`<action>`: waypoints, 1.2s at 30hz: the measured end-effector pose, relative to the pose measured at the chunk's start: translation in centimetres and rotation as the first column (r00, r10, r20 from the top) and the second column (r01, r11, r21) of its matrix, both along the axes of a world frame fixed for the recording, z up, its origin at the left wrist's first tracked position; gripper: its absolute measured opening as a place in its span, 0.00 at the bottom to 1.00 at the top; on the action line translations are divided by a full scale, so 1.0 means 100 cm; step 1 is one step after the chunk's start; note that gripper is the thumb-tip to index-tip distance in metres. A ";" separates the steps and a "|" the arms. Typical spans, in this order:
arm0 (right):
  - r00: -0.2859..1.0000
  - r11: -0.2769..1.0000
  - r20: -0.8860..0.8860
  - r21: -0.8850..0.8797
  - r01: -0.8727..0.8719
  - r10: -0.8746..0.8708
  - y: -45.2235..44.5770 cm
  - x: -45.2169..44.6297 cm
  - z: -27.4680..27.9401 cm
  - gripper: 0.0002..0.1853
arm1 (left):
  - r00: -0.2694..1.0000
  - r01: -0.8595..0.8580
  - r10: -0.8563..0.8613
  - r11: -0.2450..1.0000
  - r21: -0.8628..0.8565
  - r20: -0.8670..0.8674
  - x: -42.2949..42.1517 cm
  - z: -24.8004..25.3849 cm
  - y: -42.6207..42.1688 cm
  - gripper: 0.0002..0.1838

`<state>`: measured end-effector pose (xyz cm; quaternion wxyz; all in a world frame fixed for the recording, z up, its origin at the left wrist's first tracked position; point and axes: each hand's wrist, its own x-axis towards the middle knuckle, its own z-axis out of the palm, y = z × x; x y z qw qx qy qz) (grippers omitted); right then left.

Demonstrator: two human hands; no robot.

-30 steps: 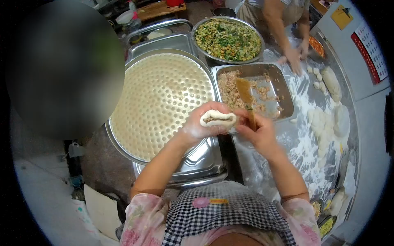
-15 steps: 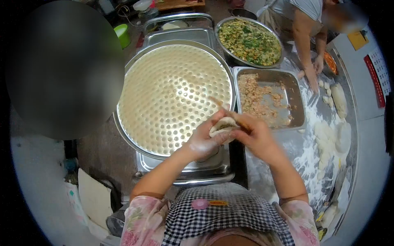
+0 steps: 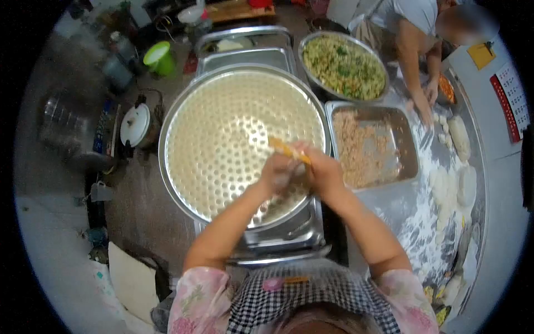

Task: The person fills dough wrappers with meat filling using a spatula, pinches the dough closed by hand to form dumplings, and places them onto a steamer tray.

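Observation:
My left hand (image 3: pixel 276 173) is closed above the right part of a large round perforated steamer tray (image 3: pixel 217 128). It cups a filled dough wrapper, which showed plainly a moment earlier; blur and fingers now hide most of it. Close against it, my right hand (image 3: pixel 324 170) grips a flat yellowish filling stick (image 3: pixel 286 149), its tip pointing left over the tray. Right of my hands is a rectangular metal pan (image 3: pixel 410 139) with minced filling (image 3: pixel 356 147) mostly along its left side.
Behind that pan stands a bowl of chopped vegetable filling (image 3: pixel 345 67). Dough pieces (image 3: pixel 442 189) lie on the floured metal table (image 3: pixel 389 217) at right. Another person's hands (image 3: pixel 427 103) work at its far end. A white-lidded pot (image 3: pixel 135 125) stands left.
My hands have drawn together and the wrapper's open top has turned out of sight. The stick has swung left across my left hand. The view has shifted, revealing the left side.

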<state>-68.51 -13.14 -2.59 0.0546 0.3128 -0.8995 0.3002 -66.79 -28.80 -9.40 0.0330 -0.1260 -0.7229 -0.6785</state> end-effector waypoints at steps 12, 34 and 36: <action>0.993 0.995 0.066 0.024 -0.099 0.097 -0.008 -0.012 -0.006 0.09 | 0.962 -0.084 0.230 0.767 -0.635 0.150 0.010 0.003 -0.030 0.16; 0.806 0.764 0.411 -0.314 0.564 -0.426 0.216 0.084 -0.008 0.12 | 0.946 -0.028 -0.277 0.440 -0.898 -0.166 -0.021 0.027 0.013 0.12; 0.700 0.700 0.505 -0.235 0.674 -0.504 0.261 0.127 -0.015 0.12 | 0.943 -0.043 -0.268 0.487 -0.872 -0.196 -0.022 0.025 0.020 0.07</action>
